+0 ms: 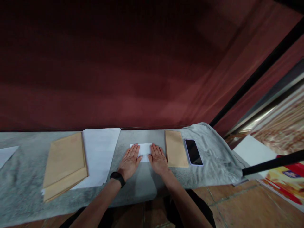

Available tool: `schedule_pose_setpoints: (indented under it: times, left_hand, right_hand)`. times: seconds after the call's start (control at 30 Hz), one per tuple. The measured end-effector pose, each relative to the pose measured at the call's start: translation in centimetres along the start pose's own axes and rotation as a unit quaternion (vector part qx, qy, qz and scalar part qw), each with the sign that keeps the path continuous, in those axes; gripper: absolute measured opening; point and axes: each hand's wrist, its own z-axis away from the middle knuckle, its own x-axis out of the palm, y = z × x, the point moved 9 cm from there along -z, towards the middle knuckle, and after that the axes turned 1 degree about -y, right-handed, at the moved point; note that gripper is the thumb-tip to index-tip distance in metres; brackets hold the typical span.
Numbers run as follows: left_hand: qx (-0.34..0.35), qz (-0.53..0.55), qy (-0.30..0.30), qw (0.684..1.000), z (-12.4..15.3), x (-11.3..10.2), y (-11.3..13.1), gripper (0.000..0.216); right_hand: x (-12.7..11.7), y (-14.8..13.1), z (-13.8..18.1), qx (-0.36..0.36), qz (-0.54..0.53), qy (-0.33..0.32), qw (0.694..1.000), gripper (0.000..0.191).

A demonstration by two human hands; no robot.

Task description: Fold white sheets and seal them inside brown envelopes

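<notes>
A small white piece of paper (145, 148), apparently folded, lies flat on the grey cloth (133, 136). My left hand (130, 161) rests palm down on its left end, fingers stretched out. On the right end my right hand (157, 158) lies flat too, fingers extended. Between the hands the paper's middle shows; its two ends are hidden under them. Just right of my right hand is a stack of brown envelopes (176, 148). Further left lies a pile of white sheets (101, 152).
A phone (194, 152) lies right of the brown stack. More brown envelopes (65, 158) overlap the white sheets, and another white sheet (7, 154) is at the far left. A dark red curtain (142, 79) hangs behind. Black poles (261, 72) and a colourful box (287, 180) are at right.
</notes>
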Motion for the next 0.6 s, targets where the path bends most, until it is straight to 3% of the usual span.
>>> schedule_pose_setpoints:
  times: [0.17, 0.33, 0.47, 0.6]
  left_hand:
    - [-0.034, -0.012, -0.006, 0.999, 0.4, -0.4, -1.1, 0.066]
    - [-0.044, -0.028, 0.000, 0.999, 0.5, -0.3, -1.3, 0.065]
    - [-0.042, -0.037, 0.031, 0.998, 0.3, -0.8, -0.4, 0.062]
    - [0.004, -0.033, 0.039, 0.999, -0.2, -0.7, 1.7, 0.059]
  right_hand:
    - [0.3, 0.8, -0.4, 0.016, 0.007, -0.020, 1.000, 0.055]
    - [-0.6, 0.7, -0.5, 0.038, 0.007, 0.015, 0.999, 0.054]
    - [-0.6, -1.8, -0.9, -0.006, -0.030, 0.023, 0.999, 0.054]
    - [0.0, -4.1, -0.7, -0.059, -0.063, 0.015, 0.996, 0.052]
